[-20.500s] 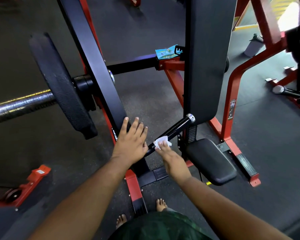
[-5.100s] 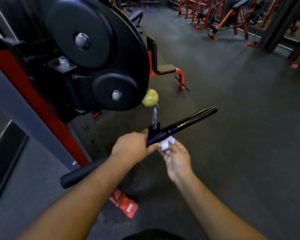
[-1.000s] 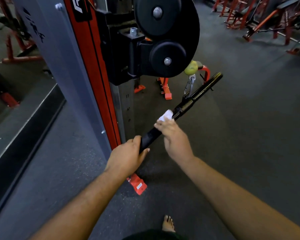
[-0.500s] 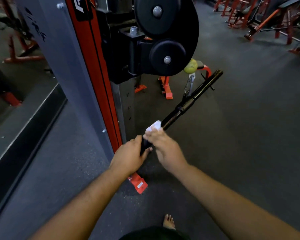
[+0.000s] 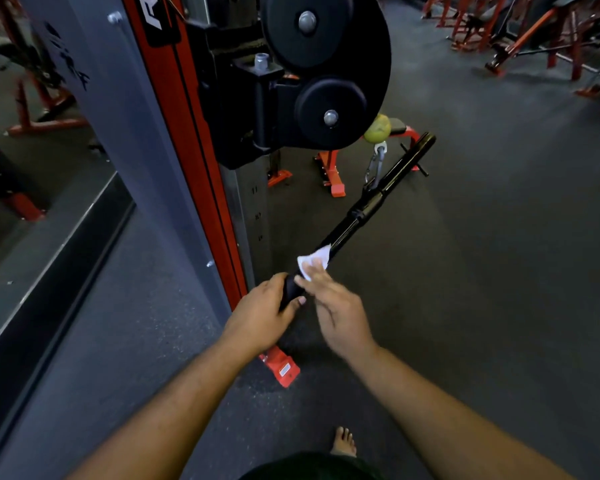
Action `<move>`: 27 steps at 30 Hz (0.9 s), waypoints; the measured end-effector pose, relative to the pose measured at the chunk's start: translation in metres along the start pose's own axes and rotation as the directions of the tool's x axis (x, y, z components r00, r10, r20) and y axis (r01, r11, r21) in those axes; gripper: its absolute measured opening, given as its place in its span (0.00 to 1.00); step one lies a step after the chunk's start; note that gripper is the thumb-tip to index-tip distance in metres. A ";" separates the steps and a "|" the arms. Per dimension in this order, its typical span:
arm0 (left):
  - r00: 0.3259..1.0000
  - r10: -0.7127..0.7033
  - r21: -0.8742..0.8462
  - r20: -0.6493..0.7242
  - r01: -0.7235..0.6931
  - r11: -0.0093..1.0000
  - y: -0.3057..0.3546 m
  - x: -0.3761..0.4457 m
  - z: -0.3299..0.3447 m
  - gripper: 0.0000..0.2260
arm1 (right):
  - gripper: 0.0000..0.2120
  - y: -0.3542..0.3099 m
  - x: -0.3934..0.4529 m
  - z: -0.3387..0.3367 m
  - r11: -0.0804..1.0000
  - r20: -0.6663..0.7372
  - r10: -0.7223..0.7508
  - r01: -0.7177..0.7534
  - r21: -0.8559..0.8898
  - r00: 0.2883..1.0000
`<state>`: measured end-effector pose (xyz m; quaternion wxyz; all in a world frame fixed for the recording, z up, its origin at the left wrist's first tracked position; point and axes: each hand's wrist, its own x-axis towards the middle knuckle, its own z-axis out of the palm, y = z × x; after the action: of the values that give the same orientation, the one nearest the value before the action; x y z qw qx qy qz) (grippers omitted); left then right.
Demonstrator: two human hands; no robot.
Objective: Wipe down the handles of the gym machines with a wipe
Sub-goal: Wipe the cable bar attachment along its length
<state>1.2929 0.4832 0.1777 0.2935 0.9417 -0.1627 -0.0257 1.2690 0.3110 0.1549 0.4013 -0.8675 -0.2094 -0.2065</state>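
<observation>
A dark speckled rubber gym floor (image 5: 482,271) is carrying the red-and-grey cable machine's upright (image 5: 187,168), its red base foot (image 5: 281,368) and a red bench frame (image 5: 333,174), while a bare foot (image 5: 343,441) is standing on it.

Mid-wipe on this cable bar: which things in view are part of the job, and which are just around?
In the job:
- left hand, gripping the bar's near end
- right hand, pressing the wipe
- white wipe
- black bar

Just around:
- yellow ball
- carabiner
- pulley wheels
- red benches
</observation>
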 end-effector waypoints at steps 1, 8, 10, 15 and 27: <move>1.000 0.005 -0.009 0.013 -0.005 1.000 -0.002 0.000 0.000 0.19 | 0.21 -0.002 -0.007 -0.001 0.998 0.001 0.009 -0.009 0.069 1.000; 0.999 0.024 -0.127 0.043 -0.019 0.992 0.000 -0.002 -0.002 0.23 | 0.23 0.036 0.043 -0.046 0.898 -0.416 0.422 -0.435 0.069 0.805; 1.000 0.017 -0.146 0.017 -0.015 0.989 0.007 -0.002 0.001 0.22 | 0.23 0.033 0.048 -0.034 0.907 -0.365 0.412 -0.413 0.081 0.835; 0.997 0.003 -0.142 -0.073 -0.013 0.990 0.013 0.004 0.007 0.19 | 0.21 -0.006 -0.005 0.007 0.968 -0.266 0.241 -0.211 0.137 0.933; 0.986 -0.160 -0.474 0.051 0.165 0.865 0.030 0.020 0.017 0.27 | 0.21 0.042 0.069 -0.050 0.949 -0.261 0.296 -0.315 -0.031 0.919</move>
<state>1.3003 0.4445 0.1812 0.5118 0.8508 -0.0729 -0.0940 1.3392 0.2605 0.1953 0.4202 -0.8700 -0.0107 -0.2579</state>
